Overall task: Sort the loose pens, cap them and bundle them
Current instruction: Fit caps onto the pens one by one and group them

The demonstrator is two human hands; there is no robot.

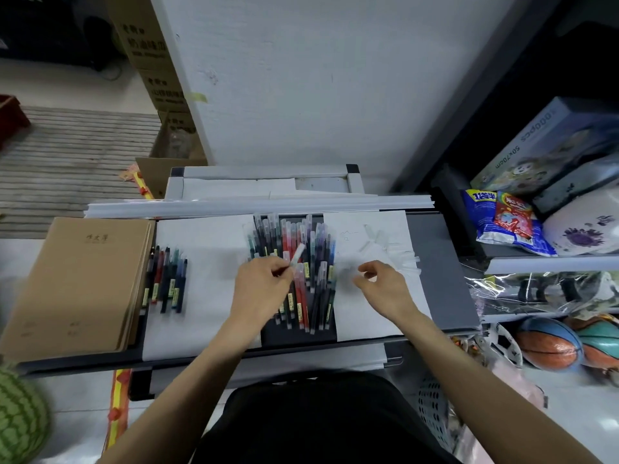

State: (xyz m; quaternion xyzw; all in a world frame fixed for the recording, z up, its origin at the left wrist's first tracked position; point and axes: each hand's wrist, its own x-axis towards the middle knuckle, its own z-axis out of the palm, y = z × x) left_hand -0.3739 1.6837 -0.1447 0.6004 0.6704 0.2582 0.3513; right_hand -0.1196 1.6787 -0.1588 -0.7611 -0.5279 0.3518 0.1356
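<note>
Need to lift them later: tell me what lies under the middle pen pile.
The pen pile lies on the dark tabletop, its edges over white paper sheets. The left hand hides part.

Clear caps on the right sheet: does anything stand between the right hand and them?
Nothing visible does. The right hand hovers over the white sheet, and the clear caps lie just beyond its fingers on bare paper. The pen pile lies to its left, outside that path.
</note>
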